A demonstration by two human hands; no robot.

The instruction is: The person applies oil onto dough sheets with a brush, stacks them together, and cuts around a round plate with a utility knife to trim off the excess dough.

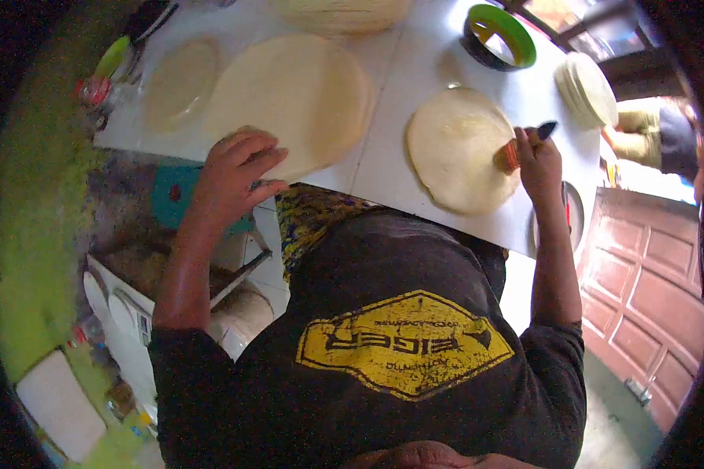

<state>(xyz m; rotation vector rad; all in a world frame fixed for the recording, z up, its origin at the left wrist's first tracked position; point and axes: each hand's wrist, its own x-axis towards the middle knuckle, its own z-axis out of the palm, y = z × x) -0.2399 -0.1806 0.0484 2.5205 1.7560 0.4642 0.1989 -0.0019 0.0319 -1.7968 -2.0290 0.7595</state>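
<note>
My right hand [540, 162] is closed around the dark handle of a brush [507, 157]. Its orange-brown bristles rest on the right part of a round, flat sheet of dough [450, 144], which has a glossy patch near its top. At the near edge of a larger, thin round of dough [285, 98] is my left hand [238, 168], fingers bent and apart with nothing in them. Whether its fingertips touch that dough I cannot tell. Beyond the smaller sheet stands a green-rimmed bowl [522, 27] with yellowish contents.
A white table [383, 129] carries everything, including a stack of pale discs [587, 90] at right and more dough [332, 12] at the far edge. A round plate-like thing [572, 215] lies by my right forearm. Another person's legs [637, 133] show at far right.
</note>
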